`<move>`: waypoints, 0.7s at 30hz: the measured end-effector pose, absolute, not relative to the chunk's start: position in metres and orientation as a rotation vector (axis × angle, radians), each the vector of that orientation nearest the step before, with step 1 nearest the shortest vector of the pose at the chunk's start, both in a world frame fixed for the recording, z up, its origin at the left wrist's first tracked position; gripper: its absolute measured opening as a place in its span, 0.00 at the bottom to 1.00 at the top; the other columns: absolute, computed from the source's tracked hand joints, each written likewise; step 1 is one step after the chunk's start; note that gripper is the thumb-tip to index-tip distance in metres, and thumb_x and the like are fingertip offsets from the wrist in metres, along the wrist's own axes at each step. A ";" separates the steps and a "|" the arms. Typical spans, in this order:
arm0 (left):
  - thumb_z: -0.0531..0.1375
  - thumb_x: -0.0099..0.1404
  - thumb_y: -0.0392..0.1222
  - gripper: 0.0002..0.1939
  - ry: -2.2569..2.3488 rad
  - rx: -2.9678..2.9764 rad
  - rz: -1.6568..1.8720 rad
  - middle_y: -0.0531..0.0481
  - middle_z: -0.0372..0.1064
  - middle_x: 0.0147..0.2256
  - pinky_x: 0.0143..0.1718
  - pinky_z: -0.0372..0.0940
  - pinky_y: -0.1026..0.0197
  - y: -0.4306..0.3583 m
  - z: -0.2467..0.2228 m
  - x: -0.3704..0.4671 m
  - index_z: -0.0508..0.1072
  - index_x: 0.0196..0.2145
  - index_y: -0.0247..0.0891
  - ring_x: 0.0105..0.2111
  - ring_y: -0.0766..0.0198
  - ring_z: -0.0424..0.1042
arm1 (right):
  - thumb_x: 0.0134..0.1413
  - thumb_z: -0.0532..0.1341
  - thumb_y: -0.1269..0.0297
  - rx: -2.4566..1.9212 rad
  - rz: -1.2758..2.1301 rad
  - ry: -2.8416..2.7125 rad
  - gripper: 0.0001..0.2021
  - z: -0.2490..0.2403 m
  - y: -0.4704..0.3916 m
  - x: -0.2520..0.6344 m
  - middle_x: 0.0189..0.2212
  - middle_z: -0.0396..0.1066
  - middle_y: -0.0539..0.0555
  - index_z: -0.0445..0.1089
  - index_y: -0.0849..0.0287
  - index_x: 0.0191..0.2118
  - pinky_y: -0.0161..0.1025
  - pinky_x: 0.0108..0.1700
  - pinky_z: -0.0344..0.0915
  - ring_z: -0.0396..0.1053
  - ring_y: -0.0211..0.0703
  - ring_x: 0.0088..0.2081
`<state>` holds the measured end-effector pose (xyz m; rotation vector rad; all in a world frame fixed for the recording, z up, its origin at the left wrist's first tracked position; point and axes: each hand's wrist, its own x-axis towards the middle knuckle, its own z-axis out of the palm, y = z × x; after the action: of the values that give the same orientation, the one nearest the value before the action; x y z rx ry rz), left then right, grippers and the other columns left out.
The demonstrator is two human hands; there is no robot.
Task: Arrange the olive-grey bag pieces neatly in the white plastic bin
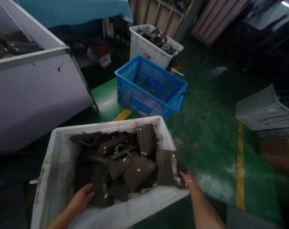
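A white plastic bin [56, 165] in front of me holds several dark brown leather bags. My left hand [81, 197] reaches into the bin's near left side and grips a dark bag [100, 187] at its edge. My right hand [187, 178] is at the bin's right rim and holds a flat brown bag [169, 167] with a clear strip and metal studs, which hangs partly over the rim. Other bags [135, 171] are piled between the two hands.
A blue mesh crate [150, 87] stands on the green floor beyond the bin. Behind it a white crate [144, 47] holds dark parts. A purple-grey table [35, 89] rises at left. Pale boxes [263, 111] sit at right, near yellow floor lines [240, 171].
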<state>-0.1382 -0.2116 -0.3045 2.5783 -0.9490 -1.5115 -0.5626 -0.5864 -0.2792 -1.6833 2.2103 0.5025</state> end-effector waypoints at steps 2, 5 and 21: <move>0.51 0.59 0.38 0.24 -1.016 2.611 -1.514 0.38 0.65 0.49 0.48 0.60 0.67 -0.233 -0.322 -0.139 0.60 0.52 0.23 0.48 0.63 0.66 | 0.44 0.60 0.59 -1.656 0.553 2.140 0.17 -0.299 -0.593 -0.578 0.31 0.71 0.65 0.70 0.68 0.37 0.39 0.35 0.63 0.71 0.51 0.35; 0.52 0.58 0.37 0.25 -1.161 2.654 -1.452 0.37 0.63 0.50 0.50 0.59 0.62 -0.272 -0.342 -0.129 0.59 0.53 0.25 0.48 0.59 0.66 | 0.45 0.59 0.58 -1.700 0.590 2.098 0.17 -0.314 -0.589 -0.591 0.35 0.70 0.67 0.68 0.67 0.37 0.41 0.38 0.63 0.69 0.54 0.40; 0.48 0.62 0.38 0.14 -1.724 2.564 -1.009 0.46 0.52 0.57 0.58 0.39 0.47 -0.393 -0.403 -0.096 0.73 0.37 0.40 0.59 0.53 0.44 | 0.51 0.50 0.58 -1.790 0.261 1.481 0.13 -0.280 -0.451 -0.375 0.33 0.72 0.57 0.69 0.57 0.32 0.40 0.41 0.65 0.70 0.48 0.39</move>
<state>-0.0965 -0.3931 -0.4029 2.5645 -1.7240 -1.0094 -0.3752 -0.4511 -0.2804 -1.7904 1.4809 0.2613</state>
